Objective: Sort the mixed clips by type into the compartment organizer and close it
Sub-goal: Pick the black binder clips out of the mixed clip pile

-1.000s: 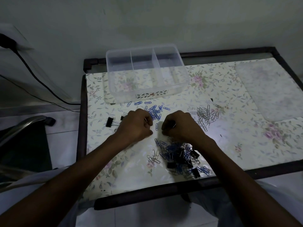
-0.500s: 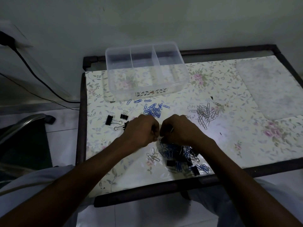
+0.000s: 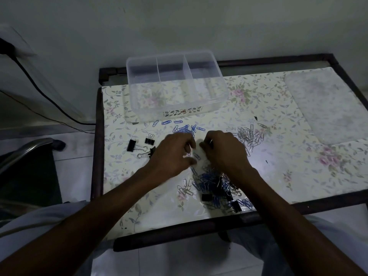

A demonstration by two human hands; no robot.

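Observation:
A clear three-compartment organizer (image 3: 175, 108) stands at the back of the table, its compartments holding nothing. A mixed heap of clips (image 3: 216, 188) lies near the front edge. Sorted groups lie apart: blue paper clips (image 3: 184, 127) in front of the organizer, silver paper clips (image 3: 250, 136) to the right, black binder clips (image 3: 140, 147) to the left. My left hand (image 3: 172, 154) pinches a small silver clip between its curled fingers. My right hand (image 3: 224, 150) faces it, fingers curled and pinching something small that I cannot make out. Both hands hover just above the heap.
The table (image 3: 139, 206) has a floral cover and a dark frame. A translucent lid (image 3: 326, 106) lies flat at the right. A few silver clips (image 3: 186, 188) sit left of the heap. A black cable (image 3: 39, 92) runs down the wall at the left.
Both hands moved slightly away from the heap toward the table's middle and drew a little apart. The camera tilted, so the table sits lower in view.

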